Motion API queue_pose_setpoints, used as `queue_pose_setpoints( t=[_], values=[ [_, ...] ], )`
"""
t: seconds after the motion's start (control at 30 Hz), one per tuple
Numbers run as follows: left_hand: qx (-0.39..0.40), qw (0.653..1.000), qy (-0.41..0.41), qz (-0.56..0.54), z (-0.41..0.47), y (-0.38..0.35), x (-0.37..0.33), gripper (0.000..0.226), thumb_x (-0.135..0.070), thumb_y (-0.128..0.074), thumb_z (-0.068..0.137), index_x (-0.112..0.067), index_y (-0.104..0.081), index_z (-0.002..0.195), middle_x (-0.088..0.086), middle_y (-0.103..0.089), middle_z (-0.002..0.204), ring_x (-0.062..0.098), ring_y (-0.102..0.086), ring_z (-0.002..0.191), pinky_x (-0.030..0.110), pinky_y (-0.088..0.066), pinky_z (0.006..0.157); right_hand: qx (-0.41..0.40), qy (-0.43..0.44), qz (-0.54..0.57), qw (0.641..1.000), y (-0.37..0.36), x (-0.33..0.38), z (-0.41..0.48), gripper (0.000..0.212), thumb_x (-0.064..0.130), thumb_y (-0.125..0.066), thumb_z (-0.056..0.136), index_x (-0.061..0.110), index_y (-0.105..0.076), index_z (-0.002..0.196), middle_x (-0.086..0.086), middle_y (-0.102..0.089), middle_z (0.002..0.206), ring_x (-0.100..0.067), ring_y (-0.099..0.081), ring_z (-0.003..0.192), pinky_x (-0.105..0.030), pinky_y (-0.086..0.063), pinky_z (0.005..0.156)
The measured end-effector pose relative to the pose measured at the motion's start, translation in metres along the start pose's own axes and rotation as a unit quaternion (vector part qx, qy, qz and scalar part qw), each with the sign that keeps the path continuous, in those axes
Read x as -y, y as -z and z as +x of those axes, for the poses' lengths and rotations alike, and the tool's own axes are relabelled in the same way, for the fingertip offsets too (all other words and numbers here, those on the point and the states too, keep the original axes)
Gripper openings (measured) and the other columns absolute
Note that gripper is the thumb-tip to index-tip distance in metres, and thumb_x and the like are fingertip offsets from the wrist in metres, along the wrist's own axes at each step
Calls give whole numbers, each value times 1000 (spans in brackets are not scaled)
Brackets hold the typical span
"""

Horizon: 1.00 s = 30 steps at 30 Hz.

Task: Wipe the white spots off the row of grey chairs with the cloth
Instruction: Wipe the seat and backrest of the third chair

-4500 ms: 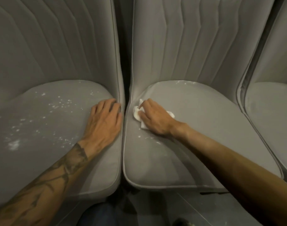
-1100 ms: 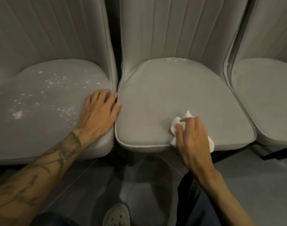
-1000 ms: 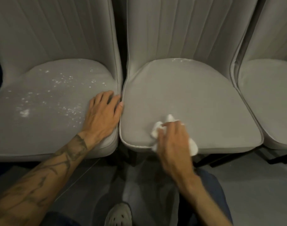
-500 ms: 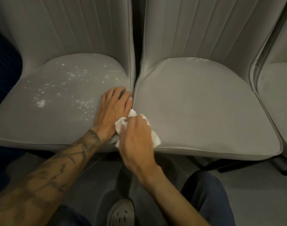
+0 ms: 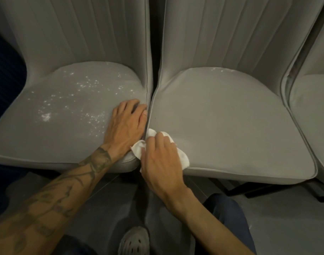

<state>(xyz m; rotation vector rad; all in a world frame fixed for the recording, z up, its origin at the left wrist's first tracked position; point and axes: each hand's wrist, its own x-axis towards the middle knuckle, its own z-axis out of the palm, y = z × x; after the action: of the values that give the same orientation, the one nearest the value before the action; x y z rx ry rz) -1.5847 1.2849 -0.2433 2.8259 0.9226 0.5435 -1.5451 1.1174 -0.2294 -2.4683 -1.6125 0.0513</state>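
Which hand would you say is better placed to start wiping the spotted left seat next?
Right hand: it grips the cloth beside the spotted seat; the left hand just rests flat there.

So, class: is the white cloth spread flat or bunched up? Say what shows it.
Bunched up. The cloth bulges in crumpled lumps either side of the right hand gripping it.

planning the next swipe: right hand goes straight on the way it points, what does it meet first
Most likely the left hand, flat on the spotted chair seat; the cloth looks nearly against it.
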Motion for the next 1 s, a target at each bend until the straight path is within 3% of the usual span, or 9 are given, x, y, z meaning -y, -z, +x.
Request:
queue_pose_setpoints(
  t=[0.1, 0.27, 0.37, 0.47, 0.6, 0.73, 0.87, 0.93, 1.0],
  values=[
    [3, 1000, -2, 4, -1, 0, 0, 37, -29, -38, 112, -13, -61, 136, 12, -55, 144, 32, -49, 130, 48, -39, 109, -10, 6, 25, 1000, 0, -11, -13, 31, 33, -58, 90, 13, -51, 113, -7, -51, 107, -23, -47, 92, -38, -42, 83],
    [-4, 1000, -8, 22, -2, 0, 1, 40, -34, -35, 110, -16, -61, 134, 10, -56, 142, 30, -50, 126, 47, -40, 106, -82, -12, -65, 994, -5, -66, -63, 22, 19, -58, 91, 6, -58, 109, -10, -48, 90, -28, -46, 77, -44, -44, 68],
    [1, 1000, -1, 24, -1, 0, -2, 40, -34, -35, 110, -16, -61, 134, 10, -56, 142, 31, -50, 127, 48, -40, 106, -63, -7, -60, 996, -6, -34, -41, 33, 17, -53, 93, 0, -54, 121, -15, -50, 99, -33, -49, 86, -47, -45, 77],
    [19, 1000, 12, 9, -2, -1, -4, 46, -36, -32, 109, -14, -61, 137, 12, -54, 145, 31, -48, 132, 49, -38, 111, 0, 14, 18, 1000, -9, 7, -12, 40, 28, -55, 96, 8, -47, 129, -13, -52, 119, -29, -50, 105, -44, -43, 97],
    [8, 1000, 5, 10, -3, -3, -2, 46, -37, -32, 109, -14, -62, 136, 12, -56, 143, 32, -50, 129, 49, -38, 109, -36, -5, 48, 998, -7, -13, -22, 37, 32, -66, 87, 14, -53, 117, -7, -55, 110, -22, -52, 95, -37, -46, 86],
    [-9, 1000, -6, 16, -2, -5, 0, 43, -37, -34, 109, -16, -63, 134, 11, -57, 140, 31, -50, 126, 48, -40, 105, -118, -31, 22, 992, -4, -56, -48, 21, 27, -51, 96, 11, -60, 108, -7, -53, 96, -26, -50, 84, -40, -42, 75],
    [-6, 1000, -8, 13, -1, -4, 0, 45, -39, -32, 110, -16, -62, 134, 10, -57, 140, 31, -50, 126, 48, -40, 105, -121, -18, -100, 987, 2, -93, -73, 28, 14, -38, 103, 3, -63, 107, -15, -53, 93, -31, -47, 80, -46, -36, 66],
    [-3, 1000, -3, 13, -2, -2, -1, 46, -39, -32, 109, -16, -62, 134, 11, -56, 141, 31, -50, 127, 49, -41, 106, -99, -43, -62, 992, 4, -70, -63, 33, 18, -34, 106, 0, -60, 117, -18, -52, 100, -33, -48, 87, -50, -39, 73],
    [-3, 1000, -1, 15, -2, -2, -3, 46, -38, -32, 109, -15, -62, 134, 11, -57, 141, 33, -50, 127, 49, -40, 106, -32, -55, -5, 998, 2, -38, -39, 46, 32, -22, 109, 4, -51, 132, -15, -50, 117, -34, -48, 102, -48, -39, 90]
  ],
)
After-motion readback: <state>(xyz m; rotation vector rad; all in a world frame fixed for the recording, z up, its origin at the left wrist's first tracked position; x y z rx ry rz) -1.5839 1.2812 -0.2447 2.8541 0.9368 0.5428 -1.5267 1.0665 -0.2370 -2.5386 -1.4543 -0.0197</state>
